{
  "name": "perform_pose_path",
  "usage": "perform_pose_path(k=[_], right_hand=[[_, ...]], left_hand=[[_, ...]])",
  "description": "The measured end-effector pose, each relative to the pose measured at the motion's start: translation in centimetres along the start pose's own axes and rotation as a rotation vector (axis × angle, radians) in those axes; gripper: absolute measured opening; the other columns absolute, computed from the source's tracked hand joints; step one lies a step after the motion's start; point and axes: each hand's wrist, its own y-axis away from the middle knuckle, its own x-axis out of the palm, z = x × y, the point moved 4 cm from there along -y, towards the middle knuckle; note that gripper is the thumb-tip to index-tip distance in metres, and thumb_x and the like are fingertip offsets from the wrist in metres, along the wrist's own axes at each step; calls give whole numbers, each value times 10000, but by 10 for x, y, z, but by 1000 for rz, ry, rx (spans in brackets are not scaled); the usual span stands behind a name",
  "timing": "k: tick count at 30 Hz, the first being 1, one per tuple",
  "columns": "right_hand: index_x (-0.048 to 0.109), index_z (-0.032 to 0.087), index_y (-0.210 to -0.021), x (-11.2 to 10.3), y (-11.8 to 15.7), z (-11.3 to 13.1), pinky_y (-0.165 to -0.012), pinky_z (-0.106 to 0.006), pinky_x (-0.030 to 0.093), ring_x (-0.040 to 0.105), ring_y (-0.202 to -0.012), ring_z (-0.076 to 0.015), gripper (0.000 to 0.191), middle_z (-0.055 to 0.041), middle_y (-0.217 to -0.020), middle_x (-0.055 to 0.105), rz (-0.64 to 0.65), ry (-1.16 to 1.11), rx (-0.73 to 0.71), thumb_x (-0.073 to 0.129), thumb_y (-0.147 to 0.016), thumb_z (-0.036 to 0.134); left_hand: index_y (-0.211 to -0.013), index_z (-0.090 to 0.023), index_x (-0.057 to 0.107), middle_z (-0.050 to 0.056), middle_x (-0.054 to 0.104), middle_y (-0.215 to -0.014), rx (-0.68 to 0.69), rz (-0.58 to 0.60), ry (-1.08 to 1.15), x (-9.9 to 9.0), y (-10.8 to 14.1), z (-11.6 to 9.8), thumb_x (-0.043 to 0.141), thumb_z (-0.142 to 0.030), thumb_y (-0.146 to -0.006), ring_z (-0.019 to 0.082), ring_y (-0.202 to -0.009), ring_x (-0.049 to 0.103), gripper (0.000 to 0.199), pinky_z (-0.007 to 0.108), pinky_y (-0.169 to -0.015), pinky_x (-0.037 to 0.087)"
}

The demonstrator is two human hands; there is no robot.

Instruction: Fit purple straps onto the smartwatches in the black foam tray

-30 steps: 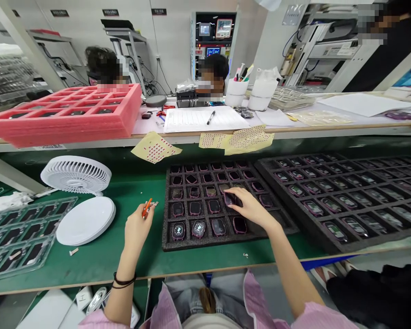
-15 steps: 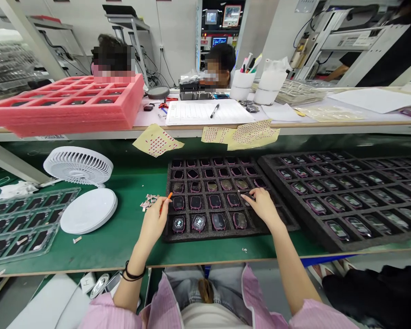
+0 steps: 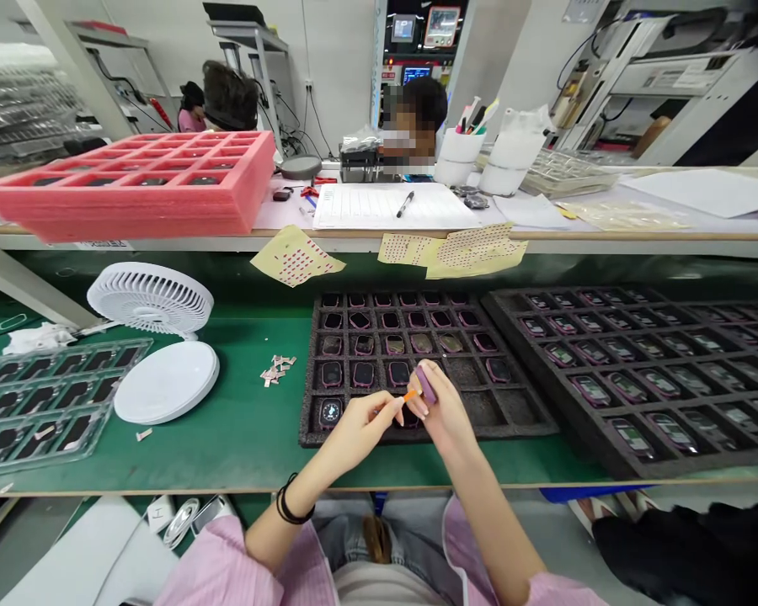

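Observation:
Above the black foam tray [image 3: 354, 438] both my hands are close together. My left hand [image 3: 361, 429] is closed around a thin orange stick-like tool [image 3: 409, 396], whose tip points at the watch in my other hand. My right hand [image 3: 447, 417] grips a purple-cased smartwatch [image 3: 425, 384], tilted with its edge toward me; its screen is hidden. Rows of watches sit in the tray's compartments under my hands. A watch with a lit dial [image 3: 330, 412] lies at the front left. My hands cover part of the front rows.
Another foam tray [image 3: 606, 438] with watches adjoins on the right. Left are small pale strips [image 3: 276, 370], a white fan [image 3: 165, 396] and a clear tray [image 3: 56, 404] of dark parts. A shelf behind bears a pink foam box [image 3: 132, 210], papers and pen cups. People are beyond it.
My right hand has lifted a watch from the tray and moved left. My left hand has come right with the orange tool, which now meets or nearly meets the watch.

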Motion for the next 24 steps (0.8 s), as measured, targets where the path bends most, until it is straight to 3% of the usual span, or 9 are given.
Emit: perform_pose_path(k=[5, 14, 19, 24], right_hand=[[459, 221, -755, 11, 3, -6, -314, -154, 227, 275, -320, -33, 304, 109, -486, 437, -3, -65, -8, 720, -752, 378], [438, 222, -746, 14, 5, -6, -318, -151, 241, 270, -309, -19, 330, 110, -508, 441, 9, -28, -20, 706, -760, 412], [478, 225, -807, 10, 7, -5, -333, -143, 246, 305, -319, -26, 285, 114, -491, 431, -14, 54, -83, 695, -782, 408], [420, 217, -718, 17, 7, -13, -304, -139, 213, 191, -309, -12, 344, 118, -503, 409, 65, -108, 47, 690, -767, 425]], left_hand=[[-692, -147, 588, -32, 457, -588, 27, 1, -8, 1, -1, -10, 428, -420, -908, 96, -534, 343, 384, 227, -525, 278], [-690, -145, 605, -14, 495, -590, 42, -57, 4, -1, -1, -4, 423, -418, -906, 100, -543, 371, 393, 217, -499, 281], [-712, -133, 630, -45, 391, -526, 12, -19, 35, -5, -2, -3, 454, -440, -899, 78, -483, 275, 400, 220, -459, 216], [-655, -134, 588, -60, 328, -501, -8, 29, 206, 2, -5, 1, 519, -566, -832, 63, -464, 232, 472, 223, -449, 175]])
